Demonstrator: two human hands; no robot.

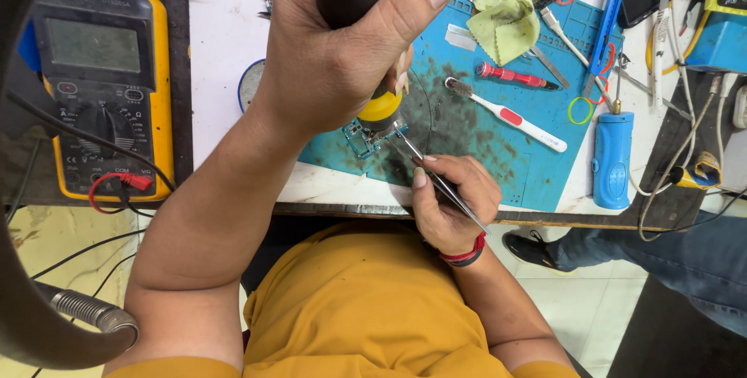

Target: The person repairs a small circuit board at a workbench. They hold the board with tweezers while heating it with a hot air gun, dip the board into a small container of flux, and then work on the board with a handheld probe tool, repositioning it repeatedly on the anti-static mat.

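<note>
Two hands work over a small circuit board (364, 138) that lies near the front edge of a blue mat (498, 152) on the white surface (226, 28). The left hand (342, 51) is wrapped tightly around the dark handle of a hot-air tool (366, 36), thumb laid across the top, with the tool's yellow collar and nozzle pointing down right above the board. The right hand (451, 203) sits just at the front edge of the surface, its fingers pinched closed on a pair of slim metal tweezers (436, 180) whose tips reach up and left to the board, beside the nozzle; whether they touch a part on it is too small to tell. A red and black band circles the right wrist.

Farther back on the mat lie a white brush with a red grip (506, 113), a red-handled tool (513, 76) and a crumpled yellow-green cloth (504, 22). A blue cylinder-shaped tool (612, 159) rests at the mat's right edge, among loose cables. To the left, on a dark stand well apart from the board, sits a yellow multimeter (101, 82) with a red plug in one socket. Another person's leg in jeans and a dark shoe (533, 247) show at the lower right, on the floor.
</note>
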